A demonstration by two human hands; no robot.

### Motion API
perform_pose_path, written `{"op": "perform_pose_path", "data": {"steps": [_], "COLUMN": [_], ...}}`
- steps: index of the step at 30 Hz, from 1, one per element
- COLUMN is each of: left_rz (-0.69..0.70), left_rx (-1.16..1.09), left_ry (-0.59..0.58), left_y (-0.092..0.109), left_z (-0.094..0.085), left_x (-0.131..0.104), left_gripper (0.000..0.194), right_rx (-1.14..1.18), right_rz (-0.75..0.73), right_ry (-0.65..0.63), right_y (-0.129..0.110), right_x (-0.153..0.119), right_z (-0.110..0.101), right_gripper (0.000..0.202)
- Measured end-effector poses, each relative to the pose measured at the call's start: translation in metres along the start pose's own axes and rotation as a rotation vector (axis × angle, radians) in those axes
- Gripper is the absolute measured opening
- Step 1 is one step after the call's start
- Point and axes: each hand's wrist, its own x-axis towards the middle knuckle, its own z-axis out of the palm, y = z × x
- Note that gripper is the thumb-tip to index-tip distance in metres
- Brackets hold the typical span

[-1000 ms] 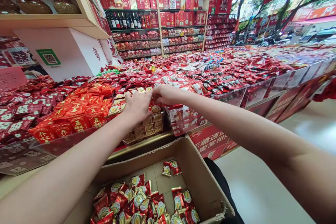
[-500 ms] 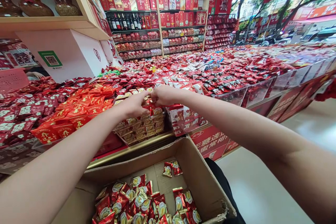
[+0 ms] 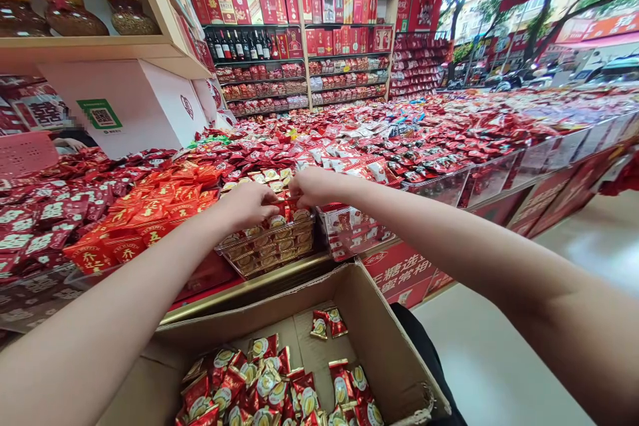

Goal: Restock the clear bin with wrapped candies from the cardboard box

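Note:
My left hand reaches over a clear plastic bin packed with rows of gold-and-red wrapped candies. Its fingers are bent around a red candy at the top of the rows. Close on its right, my right hand is closed, its fingertips pinched on a wrapped candy above the same bin; the fingertips are partly hidden. Below my arms stands an open cardboard box. More of these candies lie loose inside it, mostly in its near part, with two at the far side.
Orange-red packets fill the bin to the left, and white-and-red packets the bin to the right. A long candy counter runs back to the right. Behind it rise shelves of bottles and boxes. A gold rail edges the counter.
My hands have moved slightly apart over the bin, the left one shifting left. The candies in the cardboard box look the same. The view has shifted slightly.

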Motion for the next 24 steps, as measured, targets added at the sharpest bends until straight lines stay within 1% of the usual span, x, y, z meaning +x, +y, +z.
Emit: {"op": "perform_pose_path", "data": {"steps": [4,9,14,17,21,24], "left_rz": [-0.021,-0.009,0.001,0.006,0.003,-0.038], "left_rx": [0.03,0.044,0.066,0.077,0.097,0.127], "left_ry": [0.015,0.016,0.036,0.053,0.105,0.136], "left_y": [-0.004,-0.008,-0.005,-0.001,-0.001,-0.007], "left_z": [0.003,0.005,0.007,0.008,0.003,-0.005], "left_x": [0.0,0.0,-0.001,-0.003,-0.012,-0.022], "left_gripper": [0.022,0.024,0.023,0.021,0.026,0.028], "right_rx": [-0.013,-0.048,-0.059,-0.063,-0.072,-0.087], "right_rz": [-0.013,0.02,0.002,0.018,0.046,0.023], "right_ry": [0.012,-0.006,0.0,-0.015,-0.054,0.003], "right_y": [0.0,-0.003,-0.005,-0.007,-0.011,-0.015], "right_x": [0.001,0.0,0.001,0.0,-0.005,-0.007], "right_z": [0.0,-0.001,0.003,0.004,0.0,-0.003], "right_gripper": [0.025,0.027,0.025,0.024,0.026,0.031]}}
